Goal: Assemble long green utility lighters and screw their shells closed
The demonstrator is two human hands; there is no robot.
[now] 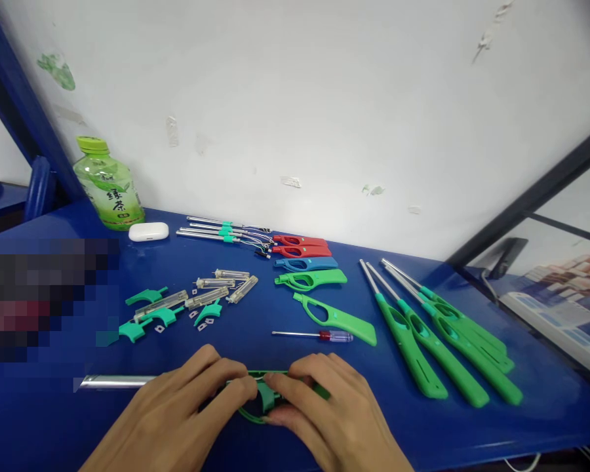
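Both my hands rest on the blue table near its front edge, pinching a green long-nosed lighter. My left hand presses its fingertips on the lighter's front part. The metal tube of the lighter sticks out to the left. My right hand grips the green handle from the right, fingers closed on it. A small screwdriver with a red and clear handle lies just beyond my hands.
Three finished green lighters lie at the right. Empty handle shells, red, blue and green, lie in the middle. Metal fuel parts and teal triggers lie at left. A green tea bottle and white earbud case stand near the wall.
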